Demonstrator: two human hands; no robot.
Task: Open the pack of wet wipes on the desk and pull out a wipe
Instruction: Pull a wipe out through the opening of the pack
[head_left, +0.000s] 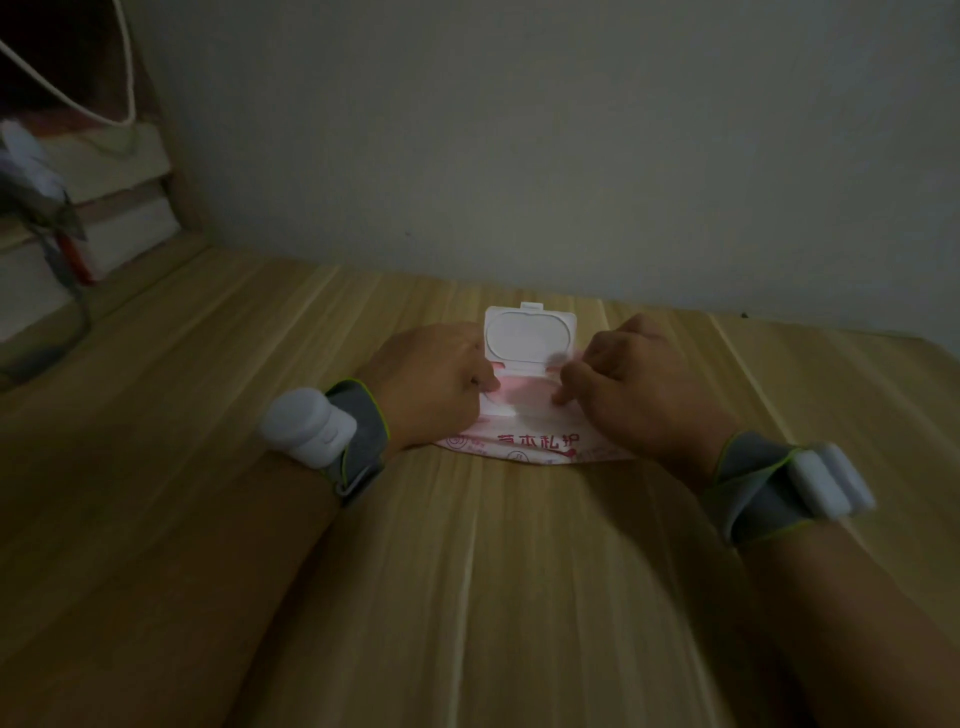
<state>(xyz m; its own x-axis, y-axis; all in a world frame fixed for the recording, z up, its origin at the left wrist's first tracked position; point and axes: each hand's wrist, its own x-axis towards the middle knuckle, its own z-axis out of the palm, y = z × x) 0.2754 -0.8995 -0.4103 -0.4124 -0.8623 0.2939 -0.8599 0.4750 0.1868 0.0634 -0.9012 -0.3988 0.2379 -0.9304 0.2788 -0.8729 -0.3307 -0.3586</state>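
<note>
A pink and white pack of wet wipes (535, 444) with red lettering lies flat on the wooden desk (467, 571) near the wall. Its white plastic lid (530, 335) stands flipped up, showing its inner side. My left hand (431, 384) rests on the pack's left end, fingers pressed beside the opening. My right hand (639, 384) sits on the right end, with thumb and forefinger pinched together at the pink opening (524, 395). Whether a wipe is between those fingers is hidden. Both wrists wear grey straps with white devices.
A pale wall rises right behind the pack. At the far left a wooden shelf frame (182, 171) holds stacked books (119, 208), white cables (124, 78) and dim small items. The desk's right edge (930, 353) lies at the far right.
</note>
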